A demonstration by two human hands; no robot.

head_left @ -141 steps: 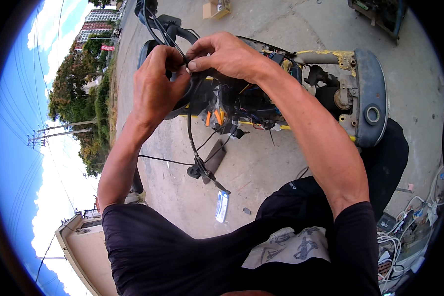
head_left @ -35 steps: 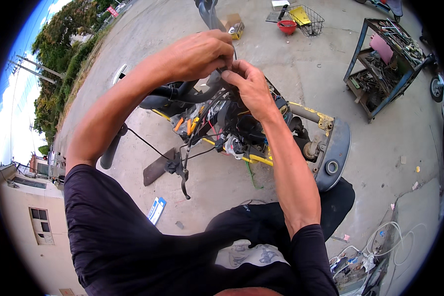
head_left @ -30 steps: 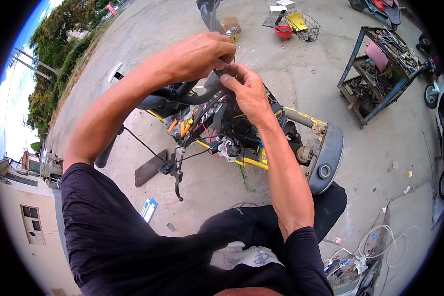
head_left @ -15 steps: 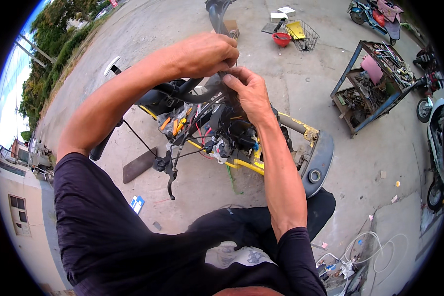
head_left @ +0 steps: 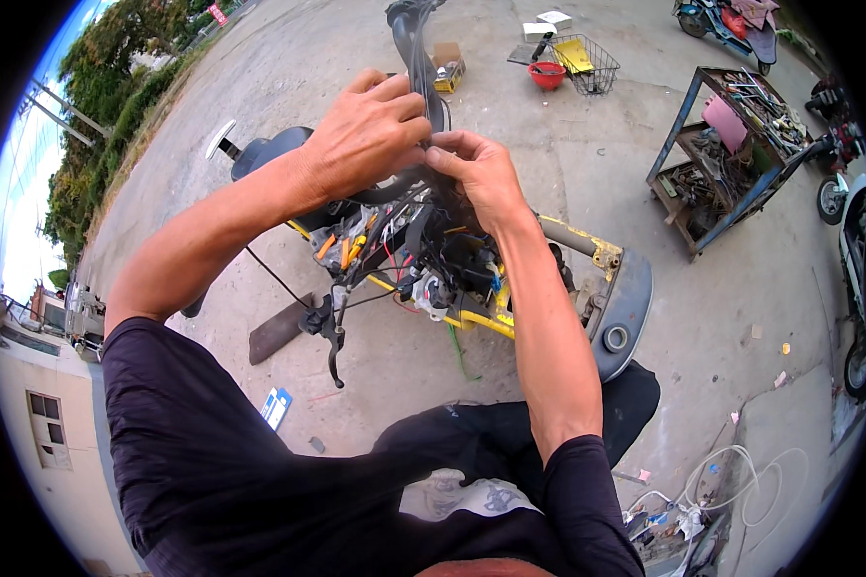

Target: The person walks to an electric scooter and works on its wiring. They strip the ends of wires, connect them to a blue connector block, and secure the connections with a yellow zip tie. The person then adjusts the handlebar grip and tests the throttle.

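A partly stripped scooter with a yellow frame [head_left: 487,323] stands before me, its wiring bared. My left hand [head_left: 373,130] is bent over the handlebar [head_left: 410,43], fingers curled and closed; what they hold is hidden behind them. Close against it, my right hand [head_left: 479,173] pinches with thumb and forefinger at black cables [head_left: 437,91] running down along the bar. The fingertips of both hands almost meet there. Under my left forearm hangs a black brake lever [head_left: 335,356] on its cable. Orange-handled tools [head_left: 342,250] lie among the wires.
A blue-framed tool cart [head_left: 717,163] full of tools stands at right. Beyond the scooter are a red bowl [head_left: 547,77], a wire basket [head_left: 598,69] and a cardboard box [head_left: 447,67]. Another scooter [head_left: 856,260] is parked at the right edge. A pale hose [head_left: 741,481] coils at lower right.
My left hand has shifted slightly left and lower, its fingers spread more along the handlebar. The right hand stays at the cables, a touch lower. The cardboard box shows more fully.
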